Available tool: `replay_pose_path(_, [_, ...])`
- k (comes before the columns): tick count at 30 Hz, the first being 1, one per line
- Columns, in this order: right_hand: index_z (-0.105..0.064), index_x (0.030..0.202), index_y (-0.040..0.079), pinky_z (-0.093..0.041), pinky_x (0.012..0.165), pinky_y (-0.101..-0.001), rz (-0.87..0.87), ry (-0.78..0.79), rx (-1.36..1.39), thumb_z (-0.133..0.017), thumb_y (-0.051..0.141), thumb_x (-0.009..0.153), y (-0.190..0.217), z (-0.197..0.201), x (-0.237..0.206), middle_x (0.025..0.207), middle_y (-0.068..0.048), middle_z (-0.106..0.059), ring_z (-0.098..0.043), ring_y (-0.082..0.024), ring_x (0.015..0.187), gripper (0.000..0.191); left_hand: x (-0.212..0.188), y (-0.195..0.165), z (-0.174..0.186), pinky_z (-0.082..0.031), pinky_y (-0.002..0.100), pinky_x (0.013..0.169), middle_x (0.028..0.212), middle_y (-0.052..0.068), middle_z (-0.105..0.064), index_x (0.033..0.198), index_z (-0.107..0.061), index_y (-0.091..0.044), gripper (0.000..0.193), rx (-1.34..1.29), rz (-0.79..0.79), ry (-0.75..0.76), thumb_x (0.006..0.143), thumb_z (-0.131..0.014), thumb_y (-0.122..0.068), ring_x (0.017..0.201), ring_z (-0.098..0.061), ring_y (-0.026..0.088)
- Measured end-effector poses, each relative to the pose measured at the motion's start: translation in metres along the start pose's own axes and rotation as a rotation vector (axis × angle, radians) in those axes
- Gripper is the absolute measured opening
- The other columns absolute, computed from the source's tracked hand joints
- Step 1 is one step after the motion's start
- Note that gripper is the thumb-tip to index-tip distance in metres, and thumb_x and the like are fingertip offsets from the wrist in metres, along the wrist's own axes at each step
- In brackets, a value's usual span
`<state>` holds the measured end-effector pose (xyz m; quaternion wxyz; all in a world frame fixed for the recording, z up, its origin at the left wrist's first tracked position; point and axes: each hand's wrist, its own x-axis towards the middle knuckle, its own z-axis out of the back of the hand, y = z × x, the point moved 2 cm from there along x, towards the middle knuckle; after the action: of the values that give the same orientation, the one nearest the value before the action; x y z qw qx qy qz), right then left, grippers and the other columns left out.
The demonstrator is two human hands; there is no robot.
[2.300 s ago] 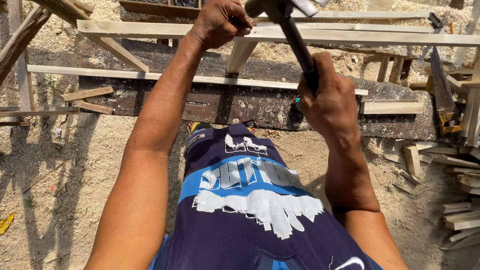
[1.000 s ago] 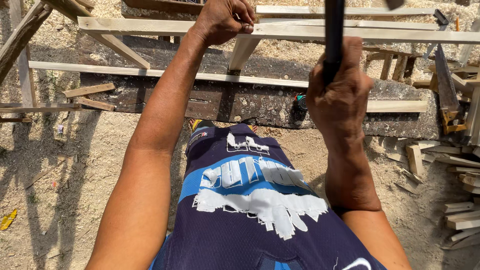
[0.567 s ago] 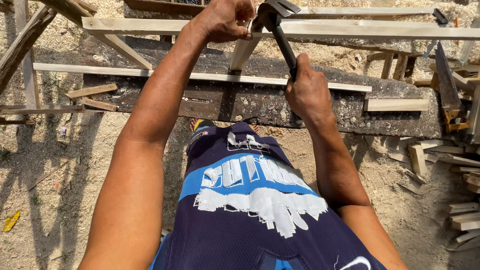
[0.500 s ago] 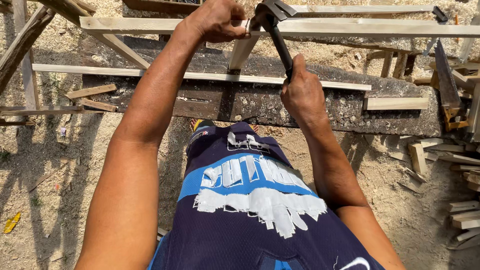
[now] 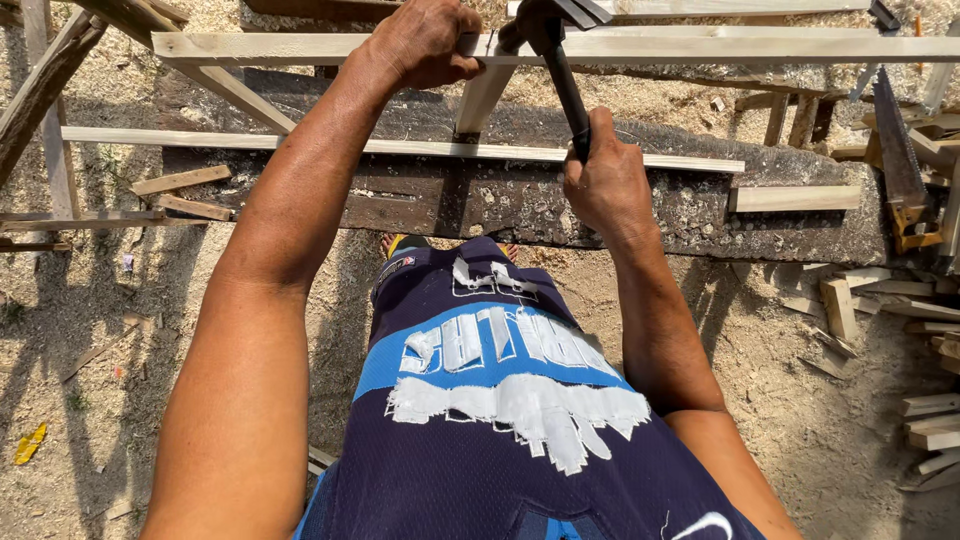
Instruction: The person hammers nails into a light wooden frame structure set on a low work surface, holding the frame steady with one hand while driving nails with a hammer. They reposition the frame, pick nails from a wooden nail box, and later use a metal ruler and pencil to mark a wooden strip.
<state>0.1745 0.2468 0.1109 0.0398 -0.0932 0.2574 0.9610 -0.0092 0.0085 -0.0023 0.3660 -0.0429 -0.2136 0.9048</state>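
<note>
Hammer (image 5: 560, 60) is down on the work! Its dark head sits at the top edge of the view, right on the pale top rail (image 5: 700, 46) where that rail meets the short upright piece (image 5: 485, 95) beneath it. A second ago the hammer stood raised, handle almost vertical and head out of sight above; half a second ago it had already dropped to the joint, and it is there now. So that reads as 1 blow landed, with the head resting at or just off the strike point; whether a nail sits under it I cannot tell, the head covers the spot.

The right hand (image 5: 605, 185) is wrapped tight round the lower end of the black handle, all fingers curled shut, thumb along the grip. The left hand (image 5: 425, 42) is clamped over the top rail just left of the joint, fingers folded over the far edge, pinning the wood. That hand has not shifted through the swing, so the rail has been held steady throughout.

Below the rail runs a second thin pale lath (image 5: 300, 142), and behind it a broad dark weathered plank (image 5: 450, 195) dusted with sawdust. A handsaw (image 5: 895, 150) lies over to the right, well apart from the hands. Offcuts (image 5: 930, 420) pile up at the right edge, more scraps (image 5: 180, 180) at left, all on sandy, sawdust-strewn ground (image 5: 120, 350).
</note>
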Motion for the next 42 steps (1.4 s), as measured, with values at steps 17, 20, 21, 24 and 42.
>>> replay_pose_path(17, [-0.046,0.118,0.006,-0.045,0.03,-0.0341,0.145,0.07,-0.121,-0.051,0.004,0.108,0.028,0.029,-0.003,0.066,-0.006,-0.055,-0.054,-0.019,0.047,0.012,0.0,-0.015,0.013,-0.062,0.04,0.059,0.071,0.01,-0.07,0.09,-0.074,-0.007,0.032,-0.013,0.172,0.013,0.085,-0.09,-0.034,0.067,-0.07,0.021])
replay_pose_path(20, [-0.047,0.116,0.009,-0.044,0.034,-0.0301,0.319,0.016,0.011,-0.053,0.003,0.107,0.027,0.04,-0.005,0.07,-0.003,-0.056,-0.053,-0.013,0.048,0.012,0.0,-0.017,0.016,-0.06,0.042,0.058,0.068,0.01,-0.07,0.088,-0.074,-0.006,0.04,0.034,0.115,-0.07,0.079,-0.094,-0.041,0.067,-0.068,0.023])
replay_pose_path(21, [-0.047,0.117,0.009,-0.042,0.037,-0.0303,0.397,-0.041,0.019,-0.052,0.004,0.113,0.028,0.053,-0.013,0.073,-0.004,-0.056,-0.052,-0.013,0.049,0.009,0.0,-0.019,0.015,-0.059,0.044,0.058,0.065,0.009,-0.07,0.086,-0.074,-0.006,0.045,0.035,0.058,-0.117,0.075,-0.096,-0.044,0.066,-0.067,0.024])
replay_pose_path(24, [-0.052,0.125,0.011,-0.051,0.05,-0.0277,0.769,-0.468,0.175,-0.06,-0.002,0.115,0.039,0.109,-0.028,0.078,-0.006,-0.058,-0.057,-0.012,0.057,0.018,-0.001,-0.016,0.014,-0.06,0.037,0.056,0.073,0.007,-0.071,0.086,-0.075,-0.011,0.035,-0.08,0.055,-0.105,0.076,-0.094,-0.039,0.065,-0.068,0.018])
replay_pose_path(42, [-0.041,0.144,0.007,-0.052,0.046,-0.0263,0.753,-0.617,0.183,-0.053,-0.002,0.115,0.012,0.078,-0.011,0.092,-0.011,-0.064,-0.06,-0.016,0.062,0.032,0.002,-0.008,0.006,-0.057,0.035,0.051,0.066,0.004,-0.067,0.085,-0.076,-0.012,0.026,-0.123,0.149,-0.004,0.08,-0.092,-0.032,0.056,-0.066,0.016])
